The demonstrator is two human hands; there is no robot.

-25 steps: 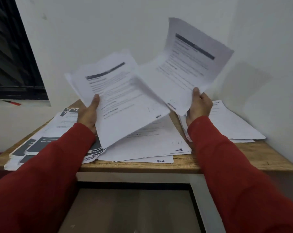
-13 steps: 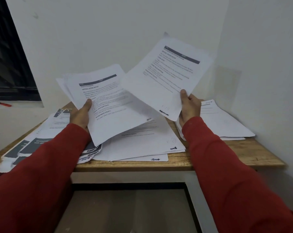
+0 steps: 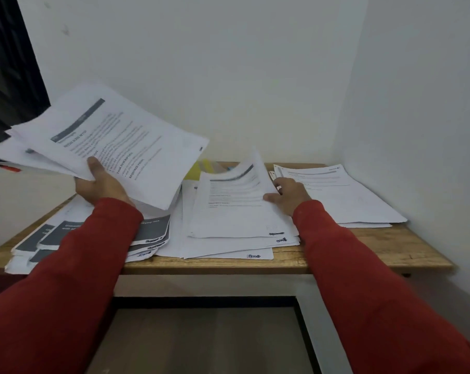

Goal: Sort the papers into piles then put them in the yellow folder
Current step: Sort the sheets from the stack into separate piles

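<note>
My left hand (image 3: pixel 100 182) grips a stack of printed white papers (image 3: pixel 115 141) held up above the table's left side, thumb on top. My right hand (image 3: pixel 288 194) pinches the right edge of a single sheet (image 3: pixel 234 203) that lies curled on the middle pile (image 3: pixel 228 244). A left pile with dark grey headers (image 3: pixel 150 233) lies under my left arm. A third pile (image 3: pixel 344 195) sits at the right against the wall. A corner of the yellow folder (image 3: pixel 198 170) shows behind the middle pile, mostly hidden by paper.
The wooden table (image 3: pixel 377 249) stands in a corner, with white walls behind and on the right. A dark window (image 3: pixel 10 76) is at the left with a red pen (image 3: pixel 8 167) on its sill. Below the table's front edge is a dark-framed opening.
My right hand has brought its sheet down from mid-air onto the middle pile. My left hand has swung its stack up and to the left.
</note>
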